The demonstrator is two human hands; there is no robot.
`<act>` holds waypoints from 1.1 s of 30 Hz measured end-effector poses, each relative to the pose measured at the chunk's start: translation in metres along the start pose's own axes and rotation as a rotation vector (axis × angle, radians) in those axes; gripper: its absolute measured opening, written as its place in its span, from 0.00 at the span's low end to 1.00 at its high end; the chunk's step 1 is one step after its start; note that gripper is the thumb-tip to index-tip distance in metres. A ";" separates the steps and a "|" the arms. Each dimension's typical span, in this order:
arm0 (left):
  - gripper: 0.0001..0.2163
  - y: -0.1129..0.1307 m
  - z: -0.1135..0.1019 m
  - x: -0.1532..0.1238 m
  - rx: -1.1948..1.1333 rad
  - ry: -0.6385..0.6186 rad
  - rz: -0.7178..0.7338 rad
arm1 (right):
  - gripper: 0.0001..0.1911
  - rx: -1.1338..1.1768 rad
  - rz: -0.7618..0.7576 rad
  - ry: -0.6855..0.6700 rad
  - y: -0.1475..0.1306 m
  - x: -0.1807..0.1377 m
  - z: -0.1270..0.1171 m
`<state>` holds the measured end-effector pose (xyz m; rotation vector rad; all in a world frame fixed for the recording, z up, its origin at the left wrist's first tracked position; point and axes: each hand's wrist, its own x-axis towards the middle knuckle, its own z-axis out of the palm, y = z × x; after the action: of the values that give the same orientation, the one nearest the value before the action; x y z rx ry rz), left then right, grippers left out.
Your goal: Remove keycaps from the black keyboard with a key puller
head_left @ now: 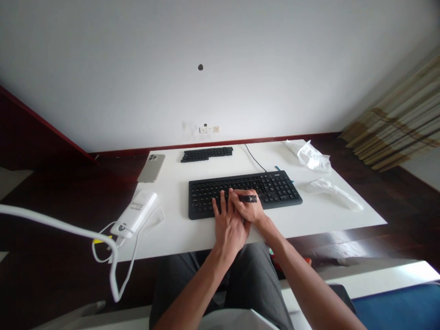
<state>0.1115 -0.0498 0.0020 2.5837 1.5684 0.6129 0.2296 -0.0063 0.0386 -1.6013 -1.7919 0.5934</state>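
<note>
A black keyboard (279, 195) lies on the white table, some letter keys looking lower and darker than the number pad. My left hand (227, 225) rests on its front edge, fingers stretched across the lower keys. Crossing over it, my right hand (252, 211) is closed round a short black stick-like tool (248, 199); its tip is hidden by my fingers, so its exact kind does not show. Behind the keyboard, rows of loose black keycaps (207, 154) are laid out together. A thin blue item (277, 168) sticks out from behind the keyboard.
On the left lie a phone (151, 168) and a white power strip (134, 214) with a looping white cable (113, 270). Crumpled clear plastic bags (311, 156) sit at the right. A black cord (255, 158) runs off the far edge towards the wall.
</note>
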 end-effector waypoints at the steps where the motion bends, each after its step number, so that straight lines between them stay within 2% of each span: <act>1: 0.35 0.000 0.000 0.000 -0.003 -0.002 0.006 | 0.23 -0.009 0.029 0.034 -0.001 -0.002 0.004; 6: 0.35 -0.001 -0.001 -0.001 -0.009 -0.027 0.009 | 0.25 -0.023 0.097 0.128 -0.001 -0.007 0.015; 21: 0.36 0.000 -0.001 -0.001 -0.024 -0.029 -0.004 | 0.23 -0.001 0.095 0.184 0.006 -0.006 0.017; 27: 0.39 0.000 -0.001 -0.001 -0.020 -0.018 -0.022 | 0.23 0.096 0.133 0.282 0.012 -0.010 0.020; 30: 0.39 0.000 -0.001 0.000 -0.018 -0.014 -0.026 | 0.23 0.104 0.154 0.287 0.012 -0.010 0.020; 33: 0.37 0.000 -0.003 0.000 -0.018 -0.013 -0.033 | 0.23 0.134 0.194 0.348 0.009 -0.009 0.020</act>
<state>0.1108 -0.0501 0.0045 2.5382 1.5911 0.6028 0.2218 -0.0122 0.0172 -1.6792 -1.3283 0.4757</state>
